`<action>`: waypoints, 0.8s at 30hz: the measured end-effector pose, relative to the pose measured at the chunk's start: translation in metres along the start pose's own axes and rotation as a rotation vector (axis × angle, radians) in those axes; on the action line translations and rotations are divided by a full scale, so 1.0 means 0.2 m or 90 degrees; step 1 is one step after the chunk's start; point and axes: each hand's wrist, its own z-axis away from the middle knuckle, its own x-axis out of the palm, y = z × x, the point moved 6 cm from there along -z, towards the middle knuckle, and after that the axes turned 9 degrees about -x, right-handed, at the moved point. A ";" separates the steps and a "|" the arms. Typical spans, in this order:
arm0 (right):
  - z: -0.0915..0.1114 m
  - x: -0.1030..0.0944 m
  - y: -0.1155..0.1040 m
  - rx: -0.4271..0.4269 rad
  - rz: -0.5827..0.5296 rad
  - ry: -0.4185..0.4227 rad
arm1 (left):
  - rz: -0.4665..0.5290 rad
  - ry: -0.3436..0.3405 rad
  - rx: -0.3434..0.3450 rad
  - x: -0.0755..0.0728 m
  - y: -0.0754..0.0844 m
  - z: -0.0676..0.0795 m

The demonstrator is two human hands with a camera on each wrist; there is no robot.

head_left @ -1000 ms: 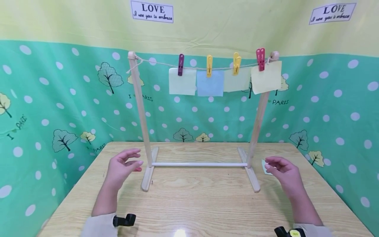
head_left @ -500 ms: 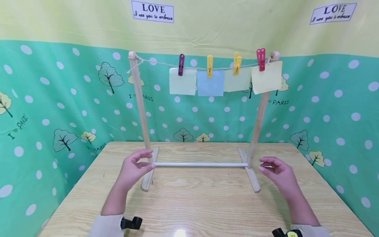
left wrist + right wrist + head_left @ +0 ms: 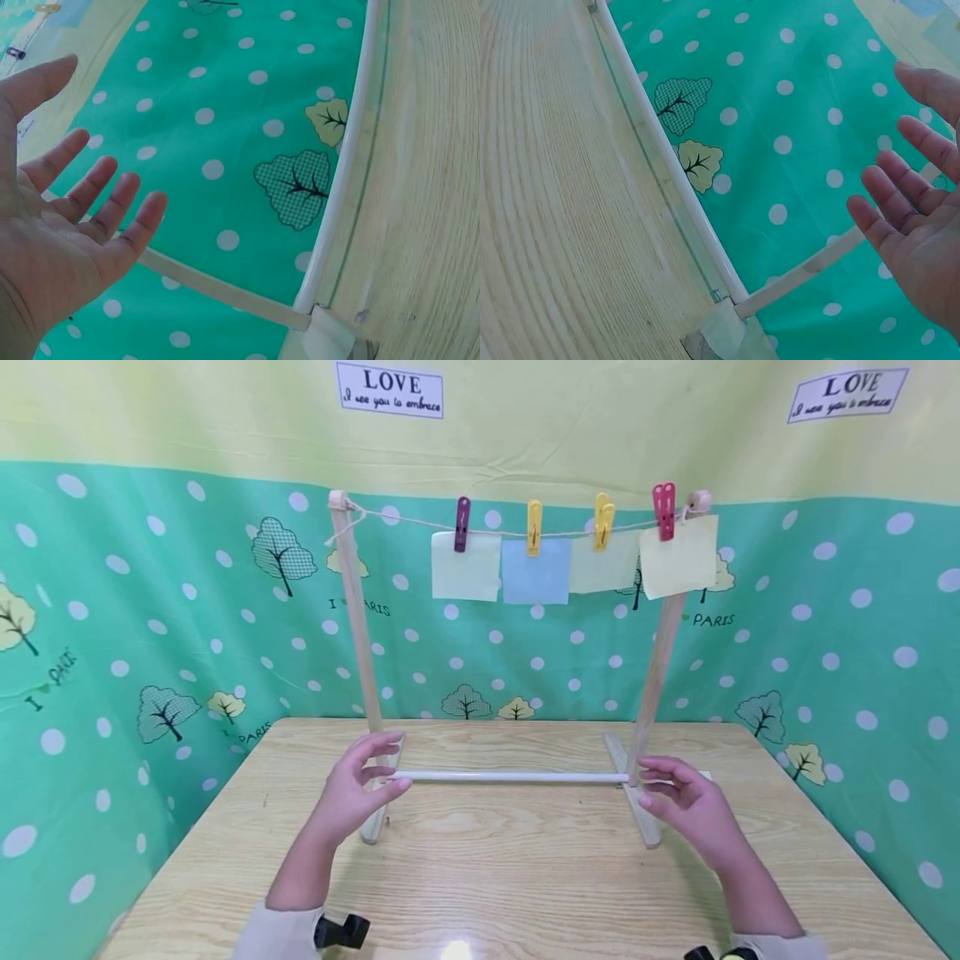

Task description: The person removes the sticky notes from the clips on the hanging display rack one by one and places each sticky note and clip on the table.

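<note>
My left hand (image 3: pixel 356 789) hovers in front of the left foot of a wooden rack, its fingers spread and slightly bent around nothing. In the left wrist view the left palm (image 3: pixel 60 232) is bare. My right hand (image 3: pixel 690 806) is beside the right post (image 3: pixel 658 668), fingers loosely bent, also holding nothing; the right wrist view shows its bare palm (image 3: pixel 930 247). Behind it peeks the pale edge of a paper piece (image 3: pixel 706 774), mostly hidden. Between the hands runs the rack's white crossbar (image 3: pixel 510 776).
On the rack's string (image 3: pixel 408 521), a purple clothespin (image 3: pixel 462 524), yellow clothespins (image 3: pixel 533 527) and a pink clothespin (image 3: pixel 664 512) hold white (image 3: pixel 466 572), blue (image 3: pixel 536 572), pale green (image 3: pixel 604 564) and cream paper (image 3: pixel 678 560). A patterned curtain (image 3: pixel 480 652) hangs behind the wooden table (image 3: pixel 510 877).
My left hand has moved right, from beside the rack to its left foot; a small pink item seen under it earlier is out of sight. My right hand has shifted left to the right post.
</note>
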 end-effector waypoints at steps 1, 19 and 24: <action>0.00 0.01 -0.01 -0.004 0.006 -0.010 | -0.003 -0.002 0.005 0.00 0.01 0.00; -0.08 0.20 -0.04 -0.081 -0.007 -0.112 | -0.020 -0.004 0.077 0.02 0.14 -0.04; -0.13 0.27 -0.05 -0.079 -0.027 -0.129 | -0.018 -0.006 0.076 0.00 0.18 -0.07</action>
